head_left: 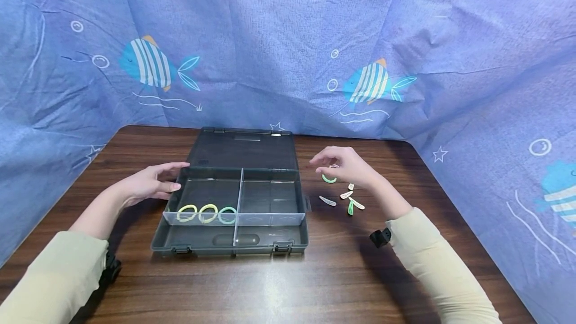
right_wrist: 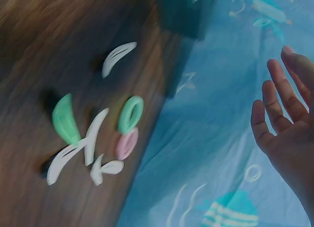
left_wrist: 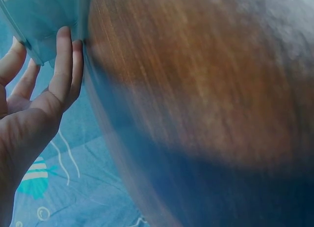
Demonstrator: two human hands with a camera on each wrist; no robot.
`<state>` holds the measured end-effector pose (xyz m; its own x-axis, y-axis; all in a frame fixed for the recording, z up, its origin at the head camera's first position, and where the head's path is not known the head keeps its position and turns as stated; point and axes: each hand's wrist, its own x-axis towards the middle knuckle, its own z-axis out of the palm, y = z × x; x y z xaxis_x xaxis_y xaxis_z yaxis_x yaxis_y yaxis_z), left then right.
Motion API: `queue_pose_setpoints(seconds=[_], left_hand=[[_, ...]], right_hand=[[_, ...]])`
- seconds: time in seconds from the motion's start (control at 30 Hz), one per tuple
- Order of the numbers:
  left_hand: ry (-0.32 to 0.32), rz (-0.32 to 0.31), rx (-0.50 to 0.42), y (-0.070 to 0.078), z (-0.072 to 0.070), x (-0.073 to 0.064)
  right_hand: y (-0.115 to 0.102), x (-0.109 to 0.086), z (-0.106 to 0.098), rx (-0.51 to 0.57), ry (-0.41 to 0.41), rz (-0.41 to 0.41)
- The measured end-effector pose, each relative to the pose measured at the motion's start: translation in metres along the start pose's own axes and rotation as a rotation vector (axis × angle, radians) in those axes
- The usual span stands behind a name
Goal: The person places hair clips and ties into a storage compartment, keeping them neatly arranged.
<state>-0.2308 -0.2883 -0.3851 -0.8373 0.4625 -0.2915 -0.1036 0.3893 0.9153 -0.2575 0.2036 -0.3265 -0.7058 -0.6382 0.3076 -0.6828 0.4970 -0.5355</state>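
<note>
A dark see-through divider box [head_left: 231,251] lies with its lid laid back. Inside, two yellow hair ties [head_left: 187,206] and one green hair tie [head_left: 227,209] stand in a row by the cross divider. My left hand [head_left: 146,184] rests its thumb and fairly straight fingers against the box's left side. Right of the box my right hand [head_left: 346,166] hovers, its fingers apart and holding nothing in the right wrist view. Below it on the table lie another green hair tie [right_wrist: 131,115] and a pink hair tie [right_wrist: 127,143], the pink one mostly hidden in the head view.
Several snap hair clips lie near the right hand: a grey clip [head_left: 328,201], a green clip [head_left: 351,208] and pale clips [head_left: 346,195]. A clear divider [head_left: 240,199] splits the box lengthwise. Behind the brown table [head_left: 216,289] hangs a blue fish-print cloth [head_left: 279,39].
</note>
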Motion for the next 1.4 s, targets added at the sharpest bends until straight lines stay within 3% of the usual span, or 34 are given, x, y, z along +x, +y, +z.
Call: queue_pose_setpoints(seconds=[0.37, 0.5, 0.8, 1.13, 1.4], left_hand=[[-0.003, -0.003, -0.005, -0.002, -0.002, 0.0], [-0.004, -0.001, -0.007, -0.001, -0.002, -0.001], [-0.004, -0.007, -0.001, 0.0, -0.002, 0.0], [-0.005, 0.001, 0.004, -0.001, -0.002, 0.001], [-0.004, 0.001, -0.001, 0.0, -0.003, 0.0]], right_hand=[[0.043, -0.009, 0.004, 0.012, 0.07, 0.209], [0.048, -0.01, 0.003, 0.043, 0.062, 0.269], [0.091, -0.012, 0.011, -0.025, 0.033, 0.301], [0.102, -0.005, 0.018, -0.077, -0.044, 0.352], [0.111, -0.003, 0.023, -0.111, -0.07, 0.313]])
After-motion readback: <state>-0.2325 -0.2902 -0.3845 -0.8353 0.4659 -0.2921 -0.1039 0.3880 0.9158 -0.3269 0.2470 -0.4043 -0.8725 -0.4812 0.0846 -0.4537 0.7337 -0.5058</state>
